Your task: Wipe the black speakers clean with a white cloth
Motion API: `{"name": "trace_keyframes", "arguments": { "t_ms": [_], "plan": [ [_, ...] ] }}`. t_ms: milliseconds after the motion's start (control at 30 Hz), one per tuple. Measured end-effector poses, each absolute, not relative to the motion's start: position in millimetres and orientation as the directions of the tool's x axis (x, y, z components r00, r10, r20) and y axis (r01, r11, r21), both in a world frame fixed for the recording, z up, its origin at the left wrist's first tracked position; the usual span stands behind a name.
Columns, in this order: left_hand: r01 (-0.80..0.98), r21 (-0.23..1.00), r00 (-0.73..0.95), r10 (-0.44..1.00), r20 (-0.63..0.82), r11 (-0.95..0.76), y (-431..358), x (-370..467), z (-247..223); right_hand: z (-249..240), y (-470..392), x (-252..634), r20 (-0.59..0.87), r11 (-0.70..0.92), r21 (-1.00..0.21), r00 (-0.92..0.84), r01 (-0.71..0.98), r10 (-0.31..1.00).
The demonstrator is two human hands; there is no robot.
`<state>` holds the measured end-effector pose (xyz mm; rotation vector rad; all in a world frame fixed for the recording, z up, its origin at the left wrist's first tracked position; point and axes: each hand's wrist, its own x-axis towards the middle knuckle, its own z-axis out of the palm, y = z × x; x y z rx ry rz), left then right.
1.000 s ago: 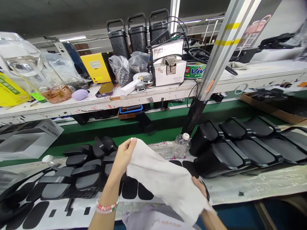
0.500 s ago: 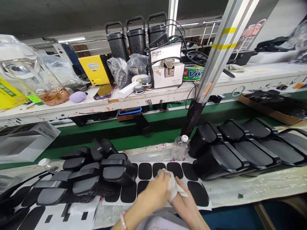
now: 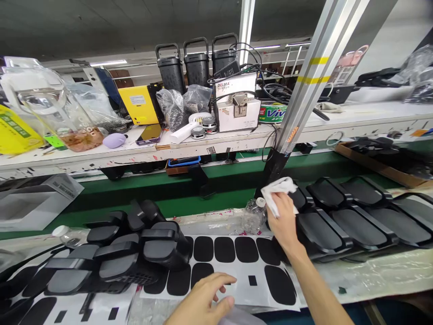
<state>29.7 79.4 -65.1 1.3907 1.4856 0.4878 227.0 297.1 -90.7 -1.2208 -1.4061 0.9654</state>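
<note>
two hands over a cluttered bench (image 3: 355,271): right hand (image 3: 282,221) fingers clench a white cloth (image 3: 279,187), left hand (image 3: 203,302) fingers loose.

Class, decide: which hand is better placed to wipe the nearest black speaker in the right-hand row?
Right. The right hand holds the white cloth against that black speaker; the left hand rests low on the sticker sheet.

Even, fairly bright light is falling from ceiling strip lights (image 3: 103,62) glowing at the back; shadows are lying soft under the shelf (image 3: 216,140); the wide lens is bending the frame's edges; the right hand (image 3: 283,221) is showing slight motion blur; glare is glinting off plastic bags (image 3: 50,104).
</note>
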Motion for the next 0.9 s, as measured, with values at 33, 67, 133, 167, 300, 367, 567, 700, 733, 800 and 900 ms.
{"name": "trace_keyframes", "arguments": {
  "t_ms": [33, 67, 133, 167, 300, 367, 567, 700, 733, 800, 900],
  "plan": [
    [0.502, 0.823, 0.188, 0.896, -0.402, 0.265, 77.9, 31.1, -68.3, -92.4, 308.7, 226.2, 0.208, 0.207, -0.945, -0.025, 0.253, 0.978],
    [0.495, 0.826, 0.215, 0.883, -0.418, 0.27, 76.3, 32.7, -71.0, -95.7, 317.7, 224.1, 0.226, 0.232, -0.923, -0.054, 0.306, 0.973],
    [0.464, 0.842, 0.254, 0.869, -0.425, 0.276, 73.0, 35.7, -77.6, -103.9, 327.7, 217.8, 0.241, 0.256, -0.89, -0.086, 0.379, 0.967],
    [0.437, 0.854, 0.25, 0.874, -0.416, 0.282, 71.9, 36.9, -82.8, -107.2, 329.1, 214.7, 0.245, 0.261, -0.88, -0.092, 0.397, 0.965],
    [0.074, 0.942, 0.085, 0.939, -0.334, 0.328, 80.2, 37.8, -112.8, -105.7, 317.8, 207.4, 0.257, 0.264, -0.897, -0.068, 0.355, 0.964],
    [-0.214, 0.933, -0.061, 0.949, -0.31, 0.29, 94.7, 36.5, -122.8, -100.3, 303.9, 201.9, 0.243, 0.232, -0.934, 0.005, 0.272, 0.97],
    [-0.34, 0.938, -0.414, 0.906, -0.086, -0.067, 131.6, 40.4, -98.8, -109.2, 226.6, 153.1, -0.098, -0.088, -0.982, 0.055, -0.168, 0.994],
    [-0.172, 0.971, -0.503, 0.862, 0.056, -0.164, 127.1, 51.5, -75.0, -127.1, 177.8, 127.7, -0.265, -0.271, -0.889, -0.068, -0.368, 0.962],
    [-0.14, 0.978, -0.528, 0.847, 0.056, -0.152, 126.2, 53.5, -71.5, -130.6, 171.3, 125.9, -0.29, -0.3, -0.866, -0.088, -0.4, 0.953],
    [-0.104, 0.985, -0.583, 0.811, 0.051, -0.137, 126.9, 55.9, -66.8, -135.7, 164.8, 126.0, -0.327, -0.349, -0.826, -0.127, -0.444, 0.936],
    [-0.029, 0.997, -0.641, 0.767, 0.035, -0.069, 130.3, 55.5, -62.4, -140.6, 164.2, 128.6, -0.353, -0.41, -0.785, -0.207, -0.465, 0.912]
  ]
}}
